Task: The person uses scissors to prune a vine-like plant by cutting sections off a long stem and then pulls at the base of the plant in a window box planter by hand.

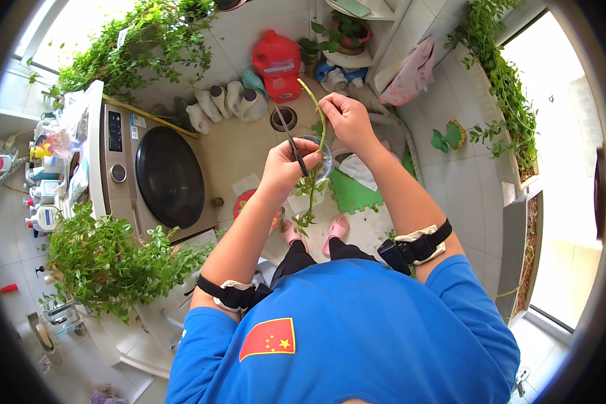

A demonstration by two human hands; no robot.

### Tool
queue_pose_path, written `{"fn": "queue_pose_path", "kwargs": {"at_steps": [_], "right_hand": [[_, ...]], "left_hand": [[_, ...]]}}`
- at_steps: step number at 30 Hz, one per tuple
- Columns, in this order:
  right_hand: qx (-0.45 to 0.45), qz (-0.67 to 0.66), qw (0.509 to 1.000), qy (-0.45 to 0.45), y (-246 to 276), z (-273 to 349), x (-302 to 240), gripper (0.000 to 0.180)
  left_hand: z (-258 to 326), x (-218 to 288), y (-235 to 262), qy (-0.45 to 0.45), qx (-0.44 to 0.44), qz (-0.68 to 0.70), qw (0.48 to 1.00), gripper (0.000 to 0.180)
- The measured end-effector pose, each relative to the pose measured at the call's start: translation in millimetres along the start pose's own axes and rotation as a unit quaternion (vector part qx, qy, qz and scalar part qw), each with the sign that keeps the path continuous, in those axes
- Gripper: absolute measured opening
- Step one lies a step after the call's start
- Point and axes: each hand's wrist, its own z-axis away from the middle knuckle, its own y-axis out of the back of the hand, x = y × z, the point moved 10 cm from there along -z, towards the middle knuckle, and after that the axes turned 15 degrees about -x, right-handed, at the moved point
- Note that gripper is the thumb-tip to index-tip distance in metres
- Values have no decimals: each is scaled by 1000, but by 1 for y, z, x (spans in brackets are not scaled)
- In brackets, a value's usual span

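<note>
Tiled laundry corner, beige floor (242,151), front-loading grey washing machine (148,175), potted green plants around. Left hand (286,168) closed on dark-handled scissors (291,145); right hand (347,118) pinching thin green plant stem (318,128) above clear glass jar (323,158). Likely light, limp, easily bruised; best held near the firmer upper stalk

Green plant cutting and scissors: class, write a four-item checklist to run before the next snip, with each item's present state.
1. Long green plant stem gripped by right hand: ok.
2. Dark-handled metal scissors held in left hand: ok.
3. Blades around the stem: cannot tell.
4. Clear round glass container below the stem's leafy end: ok.
</note>
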Motion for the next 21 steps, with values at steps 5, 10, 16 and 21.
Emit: {"fn": "queue_pose_path", "kwargs": {"at_steps": [5,10,16,21], "right_hand": [[22,-75,995,-65,13,1,23,16],[-139,-400,894,-145,-42,19,15,28],[-187,-581,789,-66,-57,19,-14,29],[-225,-583,780,-32,-58,16,-10,21]], "left_hand": [[5,10,-6,18,-23,68,997,17],[2,-2,8,32,-26,141,989,17],[3,4,-13,27,-74,268,960,24],[10,9,-18,33,-85,269,959,26]]}}
